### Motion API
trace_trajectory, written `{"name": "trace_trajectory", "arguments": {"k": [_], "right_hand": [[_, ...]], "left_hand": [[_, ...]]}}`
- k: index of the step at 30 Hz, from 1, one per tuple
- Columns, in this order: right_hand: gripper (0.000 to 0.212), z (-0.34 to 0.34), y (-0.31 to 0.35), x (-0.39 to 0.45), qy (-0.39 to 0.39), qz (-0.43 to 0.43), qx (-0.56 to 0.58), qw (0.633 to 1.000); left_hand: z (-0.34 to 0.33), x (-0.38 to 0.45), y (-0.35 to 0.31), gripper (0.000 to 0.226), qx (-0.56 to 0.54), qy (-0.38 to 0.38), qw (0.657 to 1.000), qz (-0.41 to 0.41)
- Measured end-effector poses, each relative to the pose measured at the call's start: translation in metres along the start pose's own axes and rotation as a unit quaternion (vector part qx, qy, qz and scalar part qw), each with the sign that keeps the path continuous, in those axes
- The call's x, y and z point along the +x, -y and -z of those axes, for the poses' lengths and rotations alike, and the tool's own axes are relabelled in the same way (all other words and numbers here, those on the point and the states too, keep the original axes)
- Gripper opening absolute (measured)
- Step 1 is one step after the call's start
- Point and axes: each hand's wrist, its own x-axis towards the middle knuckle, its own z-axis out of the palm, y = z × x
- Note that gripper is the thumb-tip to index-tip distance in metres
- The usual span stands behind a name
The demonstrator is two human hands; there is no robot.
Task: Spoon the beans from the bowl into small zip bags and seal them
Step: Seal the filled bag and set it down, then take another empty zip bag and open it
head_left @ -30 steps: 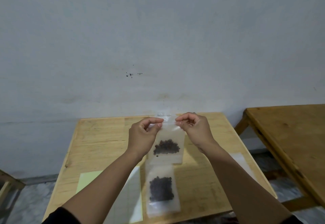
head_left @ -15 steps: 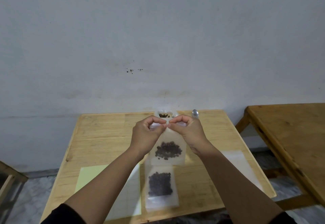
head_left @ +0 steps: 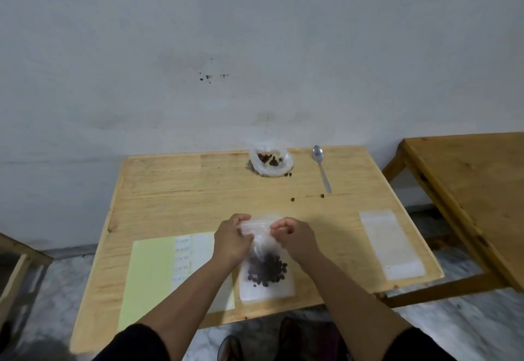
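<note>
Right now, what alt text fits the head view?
Both hands, left hand and right hand, pinch the top of a clear zip bag of dark beans over a wooden table; a metal spoon lies beyond.

Readable text: none | small white labels in a column on the pale sheet (head_left: 185, 258) beside the yellow-green paper (head_left: 150, 275): faint print is seen, too blurred to be read

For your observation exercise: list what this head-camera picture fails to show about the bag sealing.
- Zip bag seal: covered by the left hand and right hand, so closure is unclear.
- Label sheet writing: too small to read.
- Bowl bean count: too small, blurred.
</note>
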Motion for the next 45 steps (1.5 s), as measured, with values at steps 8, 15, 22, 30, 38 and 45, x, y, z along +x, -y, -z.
{"name": "trace_trajectory", "arguments": {"k": [8,15,22,30,38,45], "right_hand": [[0.027,-0.018,-0.019,0.009,-0.019,0.041,-0.157,0.987],[0.048,-0.014,-0.023,0.005,0.034,0.117,-0.374,0.919],[0.053,0.037,-0.017,-0.005,-0.015,0.122,-0.423,0.898],[0.059,0.127,-0.068,-0.016,-0.097,-0.016,-0.378,0.921],[0.062,0.182,-0.132,-0.019,-0.083,-0.086,-0.355,0.927],[0.073,0.198,-0.170,0.002,-0.024,-0.067,-0.342,0.937]], "left_hand": [[-0.016,0.005,0.028,0.045,0.120,0.006,0.993,-0.007],[-0.026,0.012,0.013,0.047,0.241,-0.010,0.957,-0.163],[-0.065,0.032,-0.024,0.028,0.332,0.017,0.876,-0.349],[-0.135,0.027,-0.074,0.033,0.368,0.108,0.848,-0.366],[-0.209,0.024,-0.106,0.045,0.318,0.181,0.893,-0.263],[-0.260,0.046,-0.117,0.058,0.296,0.171,0.918,-0.200]]}}
